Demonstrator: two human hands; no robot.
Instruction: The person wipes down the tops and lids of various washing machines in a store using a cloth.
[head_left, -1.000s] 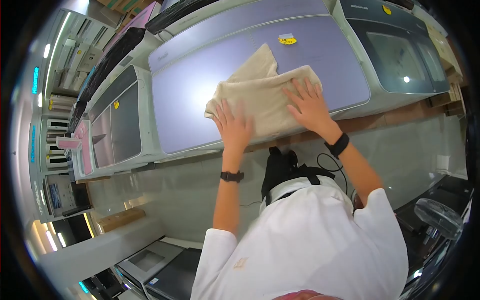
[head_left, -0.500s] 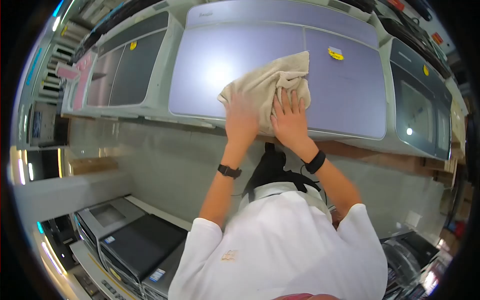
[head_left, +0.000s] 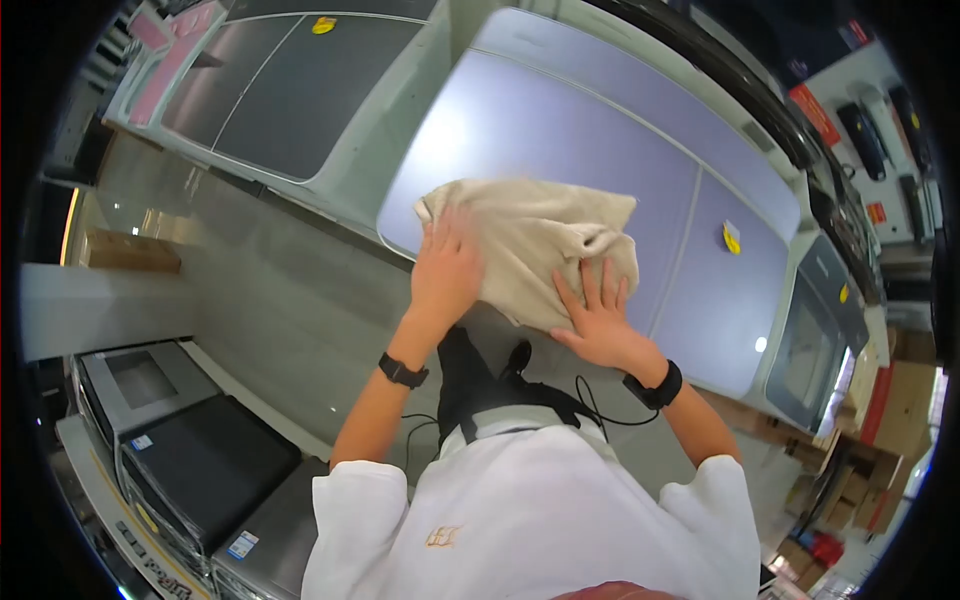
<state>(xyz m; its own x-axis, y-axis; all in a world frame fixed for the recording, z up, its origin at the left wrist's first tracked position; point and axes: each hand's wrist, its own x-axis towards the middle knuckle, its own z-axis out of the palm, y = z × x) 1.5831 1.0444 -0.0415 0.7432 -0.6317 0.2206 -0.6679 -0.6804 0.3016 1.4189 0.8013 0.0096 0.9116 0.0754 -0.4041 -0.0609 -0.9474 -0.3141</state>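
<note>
A beige cloth lies rumpled over the front edge of a glossy lilac appliance top. My left hand rests on the cloth's left side, fingers stretched out and slightly blurred. On the cloth's right part my right hand lies flat with its fingers spread. Folds bunch up just beyond the right fingertips. A yellow tag sits on the right section of the lilac top, away from both hands.
To the left stands a dark-topped appliance, and to the right another dark appliance. Black-topped units line the lower left behind me. Cardboard boxes are stacked at the far right. A black cable hangs near my right wrist.
The view has turned, so the lilac top now slants down to the right. The cloth is spread wider and sits further left on the top; both hands have moved with it, the left further outward.
</note>
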